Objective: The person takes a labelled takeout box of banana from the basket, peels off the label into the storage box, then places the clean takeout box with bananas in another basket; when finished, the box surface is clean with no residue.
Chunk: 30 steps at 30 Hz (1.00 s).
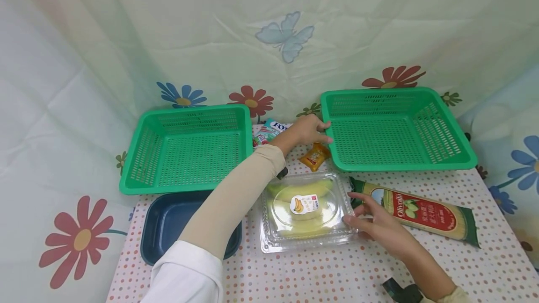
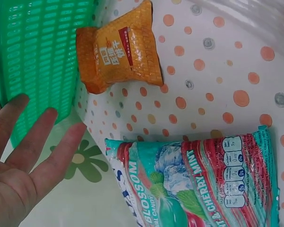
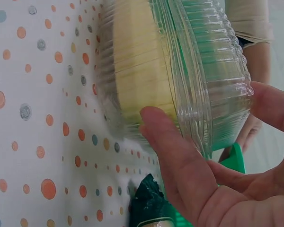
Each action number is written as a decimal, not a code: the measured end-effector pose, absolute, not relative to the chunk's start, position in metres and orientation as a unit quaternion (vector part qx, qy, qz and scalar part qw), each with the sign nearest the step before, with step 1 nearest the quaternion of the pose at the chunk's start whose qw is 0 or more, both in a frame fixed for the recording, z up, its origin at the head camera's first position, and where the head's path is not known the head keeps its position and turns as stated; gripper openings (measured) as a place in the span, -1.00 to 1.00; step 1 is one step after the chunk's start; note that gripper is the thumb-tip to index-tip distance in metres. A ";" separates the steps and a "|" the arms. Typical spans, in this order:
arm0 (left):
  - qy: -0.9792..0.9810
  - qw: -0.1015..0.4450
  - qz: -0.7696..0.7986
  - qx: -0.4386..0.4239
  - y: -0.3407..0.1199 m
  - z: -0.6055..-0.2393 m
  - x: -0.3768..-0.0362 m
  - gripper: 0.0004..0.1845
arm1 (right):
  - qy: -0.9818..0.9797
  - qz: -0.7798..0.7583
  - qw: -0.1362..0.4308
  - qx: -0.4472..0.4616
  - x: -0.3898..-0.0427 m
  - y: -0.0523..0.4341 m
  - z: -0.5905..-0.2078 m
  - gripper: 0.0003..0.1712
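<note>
Clamshell box of bananas sits mid-counter, just in front of the right green basket. Right hand touches its near-right corner, grip spread, thumb pressed on the clear side wall, not pinching yet. Left hand lies flat-fingered against that basket's left rim, grip spread, holding nothing. Best to get fingers under the lid flange before lifting; the thin plastic probably flexes. Left wrist view alone shows the orange snack packet and mint candy bag clearly; head view alone shows the pasta pack, right of the box.
</note>
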<state>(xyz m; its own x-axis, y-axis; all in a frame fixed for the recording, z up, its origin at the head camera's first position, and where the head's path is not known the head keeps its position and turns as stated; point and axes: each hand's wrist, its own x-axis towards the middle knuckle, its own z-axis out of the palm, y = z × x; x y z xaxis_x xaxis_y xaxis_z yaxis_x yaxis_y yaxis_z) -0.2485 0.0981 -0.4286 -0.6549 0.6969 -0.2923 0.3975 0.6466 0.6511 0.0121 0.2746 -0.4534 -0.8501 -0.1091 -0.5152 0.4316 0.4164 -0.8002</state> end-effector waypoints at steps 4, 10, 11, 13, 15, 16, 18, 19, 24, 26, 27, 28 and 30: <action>0.866 0.266 0.275 0.321 0.097 -0.427 -0.247 -0.28 | 0.796 -0.540 0.256 0.094 0.011 0.273 -0.455 0.03; 0.866 0.273 0.275 0.317 0.097 -0.424 -0.245 -0.28 | 0.784 -0.554 0.264 0.089 0.011 0.272 -0.456 0.04; 0.867 0.273 0.273 0.314 0.098 -0.424 -0.245 -0.29 | 0.782 -0.556 0.267 0.089 0.011 0.272 -0.456 0.04; 0.868 0.274 0.271 0.313 0.098 -0.424 -0.245 -0.29 | 0.778 -0.559 0.272 0.089 0.012 0.271 -0.456 0.05; 0.869 0.277 0.271 0.309 0.098 -0.423 -0.244 -0.30 | 0.775 -0.562 0.275 0.086 0.011 0.272 -0.457 0.06; 0.869 0.276 0.270 0.308 0.098 -0.423 -0.244 -0.30 | 0.775 -0.562 0.277 0.085 0.011 0.272 -0.457 0.06; 0.868 0.278 0.269 0.311 0.098 -0.421 -0.244 -0.30 | 0.774 -0.562 0.279 0.089 0.011 0.272 -0.457 0.06; 0.868 0.279 0.269 0.311 0.097 -0.420 -0.244 -0.30 | 0.774 -0.561 0.279 0.088 0.010 0.273 -0.457 0.06; 0.868 0.279 0.263 0.315 0.096 -0.418 -0.243 -0.30 | 0.769 -0.566 0.285 0.081 0.010 0.275 -0.458 0.07; 0.868 0.280 0.264 0.315 0.096 -0.418 -0.243 -0.30 | 0.767 -0.568 0.287 0.078 0.009 0.275 -0.458 0.07; 0.868 0.282 0.263 0.313 0.096 -0.418 -0.243 -0.30 | 0.766 -0.570 0.288 0.077 0.009 0.276 -0.458 0.08; 0.868 0.282 0.262 0.312 0.096 -0.418 -0.243 -0.30 | 0.765 -0.571 0.289 0.076 0.009 0.276 -0.458 0.08; 0.869 0.284 0.261 0.309 0.097 -0.418 -0.243 -0.29 | 0.764 -0.572 0.290 0.078 0.008 0.277 -0.459 0.08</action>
<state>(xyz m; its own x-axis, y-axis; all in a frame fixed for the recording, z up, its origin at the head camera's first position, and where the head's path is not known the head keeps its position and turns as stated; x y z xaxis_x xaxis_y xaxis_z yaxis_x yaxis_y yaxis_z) -0.2427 0.0970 -0.4177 -0.6479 0.6859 -0.3312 0.3896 0.6721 0.6297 0.0083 0.2765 -0.4587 -0.8199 -0.2128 -0.5315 0.4501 0.3341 -0.8281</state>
